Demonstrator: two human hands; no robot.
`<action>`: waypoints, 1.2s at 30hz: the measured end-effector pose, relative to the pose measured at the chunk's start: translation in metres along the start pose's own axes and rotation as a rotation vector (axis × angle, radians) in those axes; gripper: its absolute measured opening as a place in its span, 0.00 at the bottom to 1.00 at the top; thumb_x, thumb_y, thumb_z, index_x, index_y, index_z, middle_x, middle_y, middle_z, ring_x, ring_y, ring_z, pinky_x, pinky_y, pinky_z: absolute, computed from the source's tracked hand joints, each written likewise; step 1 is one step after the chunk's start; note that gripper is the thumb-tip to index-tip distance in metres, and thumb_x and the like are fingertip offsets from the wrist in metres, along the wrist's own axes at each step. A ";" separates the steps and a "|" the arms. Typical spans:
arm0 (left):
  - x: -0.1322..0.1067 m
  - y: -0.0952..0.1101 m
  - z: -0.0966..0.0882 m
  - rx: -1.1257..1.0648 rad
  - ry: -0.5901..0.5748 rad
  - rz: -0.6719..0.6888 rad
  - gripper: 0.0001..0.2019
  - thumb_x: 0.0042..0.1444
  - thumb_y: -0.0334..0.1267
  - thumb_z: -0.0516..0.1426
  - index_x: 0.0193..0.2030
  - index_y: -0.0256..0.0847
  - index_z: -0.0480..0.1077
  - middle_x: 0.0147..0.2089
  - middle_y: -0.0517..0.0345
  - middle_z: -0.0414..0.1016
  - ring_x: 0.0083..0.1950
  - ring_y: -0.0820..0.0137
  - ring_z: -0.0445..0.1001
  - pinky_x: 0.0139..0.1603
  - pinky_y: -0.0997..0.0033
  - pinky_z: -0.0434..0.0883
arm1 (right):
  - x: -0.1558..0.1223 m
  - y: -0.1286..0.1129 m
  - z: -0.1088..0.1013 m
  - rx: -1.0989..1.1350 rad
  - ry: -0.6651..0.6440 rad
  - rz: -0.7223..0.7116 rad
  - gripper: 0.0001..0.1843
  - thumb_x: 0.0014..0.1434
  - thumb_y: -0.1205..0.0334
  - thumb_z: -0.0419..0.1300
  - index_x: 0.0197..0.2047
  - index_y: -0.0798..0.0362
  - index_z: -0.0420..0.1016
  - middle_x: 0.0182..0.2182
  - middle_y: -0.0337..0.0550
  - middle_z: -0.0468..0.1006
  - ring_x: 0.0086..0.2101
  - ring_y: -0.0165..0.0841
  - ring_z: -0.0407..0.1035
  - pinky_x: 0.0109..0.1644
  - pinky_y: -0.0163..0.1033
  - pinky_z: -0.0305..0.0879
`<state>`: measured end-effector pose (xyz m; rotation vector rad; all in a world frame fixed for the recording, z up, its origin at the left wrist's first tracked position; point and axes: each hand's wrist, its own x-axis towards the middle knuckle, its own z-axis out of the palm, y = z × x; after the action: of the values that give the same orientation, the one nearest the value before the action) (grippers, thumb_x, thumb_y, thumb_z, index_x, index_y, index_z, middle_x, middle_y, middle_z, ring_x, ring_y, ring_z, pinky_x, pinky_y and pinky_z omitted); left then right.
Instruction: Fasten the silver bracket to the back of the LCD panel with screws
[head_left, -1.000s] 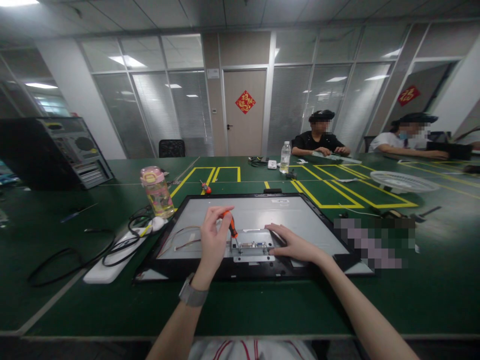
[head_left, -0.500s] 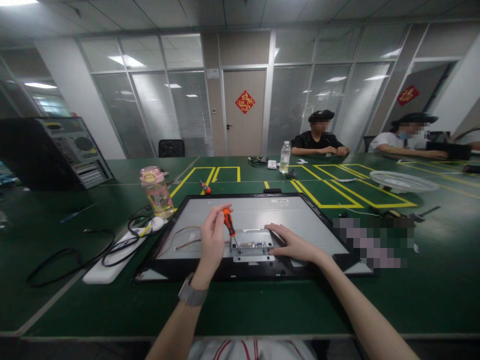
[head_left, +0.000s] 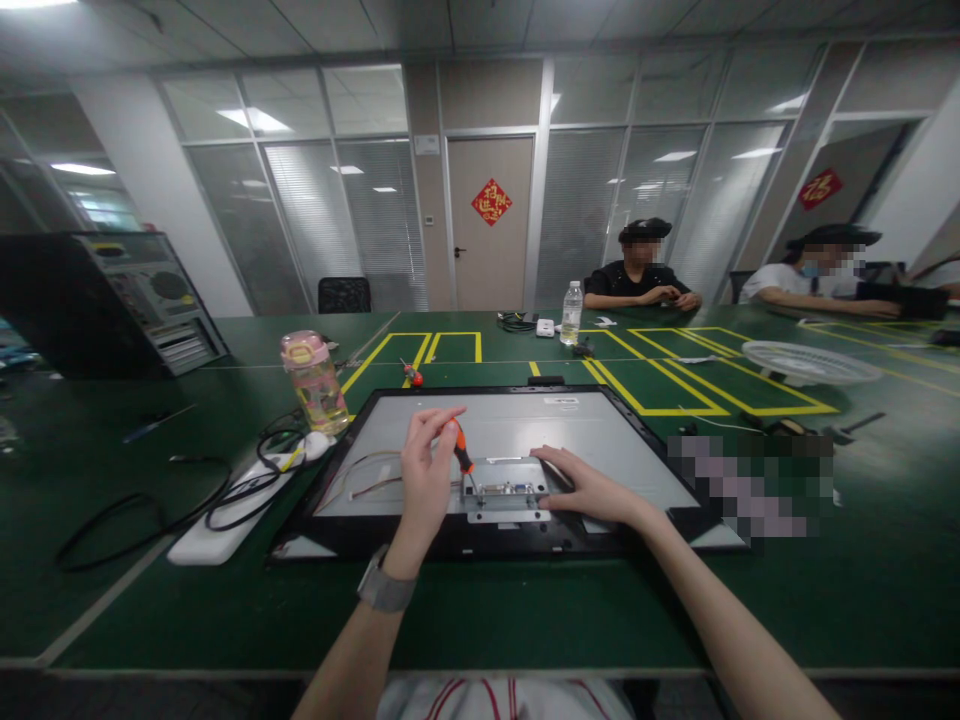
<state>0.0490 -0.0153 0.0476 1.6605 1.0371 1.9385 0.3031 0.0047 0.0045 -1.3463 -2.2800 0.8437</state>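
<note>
An orange-and-black screwdriver [head_left: 463, 450] is in my left hand [head_left: 427, 470], its handle leaning up to the left and its tip down at the near left part of a metal bracket [head_left: 508, 517]. The bracket carries a row of connectors and sits on the back of a flat display panel [head_left: 600, 430] with a black frame. My right hand [head_left: 585, 485] lies with fingers apart, thumb and fingertips touching the bracket's right side. Thin wires [head_left: 375, 487] run across the panel left of the bracket.
A pink-capped bottle [head_left: 315, 380], a white power strip [head_left: 217, 525] and black cables lie left of the panel. A computer tower [head_left: 112, 305] stands at far left. Behind are a clear water bottle [head_left: 571, 315] and a round white grille [head_left: 810, 362]. Two people sit across the table.
My left hand's fingers have shifted and turned slightly around the screwdriver's handle, covering more of its top. My right hand stays on the bracket.
</note>
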 end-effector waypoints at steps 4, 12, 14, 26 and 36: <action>-0.001 0.001 0.000 -0.030 -0.042 -0.025 0.13 0.62 0.38 0.52 0.48 0.42 0.76 0.42 0.54 0.74 0.44 0.67 0.72 0.47 0.69 0.68 | 0.000 -0.002 -0.001 -0.004 -0.003 0.003 0.42 0.53 0.44 0.63 0.67 0.50 0.57 0.68 0.49 0.56 0.68 0.48 0.44 0.70 0.55 0.40; -0.001 0.005 0.000 -0.015 -0.022 -0.013 0.14 0.62 0.39 0.51 0.45 0.41 0.77 0.42 0.53 0.73 0.43 0.67 0.72 0.45 0.69 0.69 | 0.000 0.002 0.001 -0.013 0.005 -0.010 0.42 0.54 0.43 0.63 0.67 0.48 0.57 0.68 0.48 0.56 0.67 0.48 0.44 0.70 0.56 0.40; -0.001 0.006 0.000 -0.031 -0.038 -0.029 0.15 0.63 0.38 0.49 0.47 0.40 0.76 0.41 0.53 0.75 0.44 0.67 0.72 0.45 0.69 0.68 | 0.001 0.002 0.001 -0.008 0.004 -0.009 0.42 0.53 0.44 0.63 0.67 0.48 0.57 0.68 0.48 0.56 0.67 0.48 0.44 0.70 0.56 0.41; -0.002 0.005 0.000 0.000 -0.011 0.007 0.14 0.63 0.37 0.50 0.47 0.42 0.76 0.39 0.56 0.70 0.40 0.69 0.70 0.42 0.71 0.67 | -0.001 -0.003 -0.001 -0.002 -0.007 0.016 0.42 0.54 0.45 0.62 0.67 0.51 0.57 0.68 0.49 0.55 0.68 0.48 0.43 0.71 0.55 0.40; -0.002 0.005 -0.001 0.006 -0.026 0.037 0.14 0.63 0.37 0.51 0.45 0.41 0.77 0.40 0.55 0.71 0.41 0.69 0.70 0.42 0.71 0.67 | -0.001 -0.004 -0.002 -0.010 -0.017 0.012 0.42 0.54 0.46 0.62 0.67 0.51 0.56 0.68 0.49 0.55 0.68 0.47 0.43 0.71 0.54 0.40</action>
<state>0.0498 -0.0201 0.0493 1.7146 1.0103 1.9335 0.3022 0.0028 0.0080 -1.3632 -2.2943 0.8519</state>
